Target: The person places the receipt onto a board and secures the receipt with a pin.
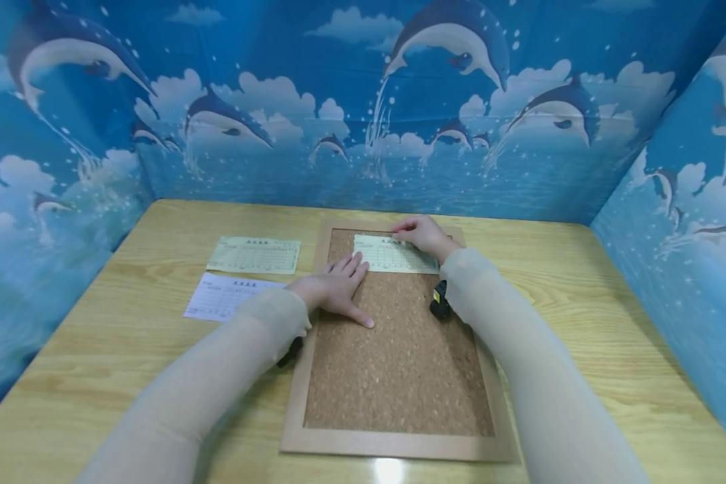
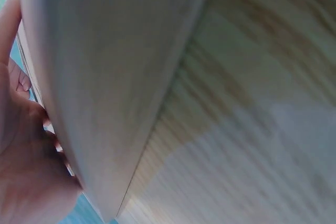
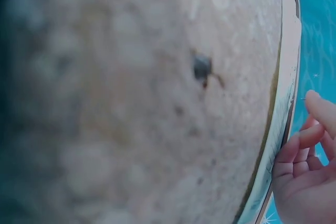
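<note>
Pinch of right hand [image 1: 423,235] above a green slip [image 1: 393,259], upper part of a framed cork board [image 1: 393,376].
Thumb and forefinger drawn together on a small thin object [image 3: 303,98] (probably a pin; too small to confirm), at the slip's upper edge; left hand [image 1: 341,289] spread flat on the board, fingertips at the slip's left edge, presumably to steady it. Left of the board, on the wooden table [image 1: 593,309]: second green slip [image 1: 254,257] above a whitish slip [image 1: 214,297], apparently set within reach. Printed headings and ruled grids, characters illegible; yellow label on the black wrist device [image 1: 440,302], unreadable; no brand discernible.
</note>
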Tool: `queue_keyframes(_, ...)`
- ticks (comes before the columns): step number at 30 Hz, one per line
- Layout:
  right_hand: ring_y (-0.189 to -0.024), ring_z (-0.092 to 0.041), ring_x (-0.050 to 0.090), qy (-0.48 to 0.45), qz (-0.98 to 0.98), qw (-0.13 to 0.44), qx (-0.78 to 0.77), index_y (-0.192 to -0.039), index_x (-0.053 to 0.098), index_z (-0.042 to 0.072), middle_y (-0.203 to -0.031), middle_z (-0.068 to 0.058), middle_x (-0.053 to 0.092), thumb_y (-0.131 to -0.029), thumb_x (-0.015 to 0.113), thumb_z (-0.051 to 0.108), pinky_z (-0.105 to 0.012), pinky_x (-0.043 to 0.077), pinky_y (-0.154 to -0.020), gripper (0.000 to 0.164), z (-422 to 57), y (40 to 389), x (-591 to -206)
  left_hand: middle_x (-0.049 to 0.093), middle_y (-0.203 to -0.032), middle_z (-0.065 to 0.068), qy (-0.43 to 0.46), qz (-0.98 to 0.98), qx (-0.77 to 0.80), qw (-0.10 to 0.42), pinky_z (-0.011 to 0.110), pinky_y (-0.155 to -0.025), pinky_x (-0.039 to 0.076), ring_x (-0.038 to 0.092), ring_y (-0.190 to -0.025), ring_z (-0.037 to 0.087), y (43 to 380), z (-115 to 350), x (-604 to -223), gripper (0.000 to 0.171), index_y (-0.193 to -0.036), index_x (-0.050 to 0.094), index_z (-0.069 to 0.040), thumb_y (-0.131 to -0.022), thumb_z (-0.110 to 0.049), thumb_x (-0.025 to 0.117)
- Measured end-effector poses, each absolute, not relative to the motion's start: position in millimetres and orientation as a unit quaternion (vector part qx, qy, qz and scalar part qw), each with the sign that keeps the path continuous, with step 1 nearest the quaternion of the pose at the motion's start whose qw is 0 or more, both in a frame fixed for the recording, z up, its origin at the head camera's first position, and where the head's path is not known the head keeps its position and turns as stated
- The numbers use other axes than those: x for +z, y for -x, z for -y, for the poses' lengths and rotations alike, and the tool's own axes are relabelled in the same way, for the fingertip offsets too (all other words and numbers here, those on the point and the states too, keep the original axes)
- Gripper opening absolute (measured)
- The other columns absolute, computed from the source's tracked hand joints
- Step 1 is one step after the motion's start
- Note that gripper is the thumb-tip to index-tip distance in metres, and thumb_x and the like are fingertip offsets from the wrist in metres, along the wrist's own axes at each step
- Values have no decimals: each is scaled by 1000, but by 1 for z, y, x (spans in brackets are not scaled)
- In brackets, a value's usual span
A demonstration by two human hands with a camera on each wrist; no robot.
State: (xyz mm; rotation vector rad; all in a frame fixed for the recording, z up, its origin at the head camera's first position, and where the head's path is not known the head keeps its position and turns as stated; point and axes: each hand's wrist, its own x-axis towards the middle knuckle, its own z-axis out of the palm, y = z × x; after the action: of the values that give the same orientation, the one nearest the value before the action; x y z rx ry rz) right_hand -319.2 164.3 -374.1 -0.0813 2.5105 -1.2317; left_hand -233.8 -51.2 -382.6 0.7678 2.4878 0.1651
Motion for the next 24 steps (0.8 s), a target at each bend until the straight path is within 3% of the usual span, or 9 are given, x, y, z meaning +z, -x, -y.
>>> queue_keyframes(8, -99, -21, 54, 37, -887, 170, -429, -115, 66, 10, -120, -8, 58, -91, 62, 21, -35, 45, -79, 27, -164, 320, -375, -20, -153, 12, -281, -917, 65, 276, 47, -111, -3, -18, -138, 26, 229, 50, -372, 125, -149, -7, -10, -67, -79, 55)
queue_keyframes(24, -113, -24, 50, 37, -890, 185, -415, -117, 65, 10, -127, -9, 54, -93, 60, 20, -41, 41, -94, 27, -167, 327, -378, -23, -152, 9, -276, -920, 54, 275, 46, -111, -3, -19, -138, 24, 228, 49, -373, 122, -149, -10, -13, -70, -76, 56)
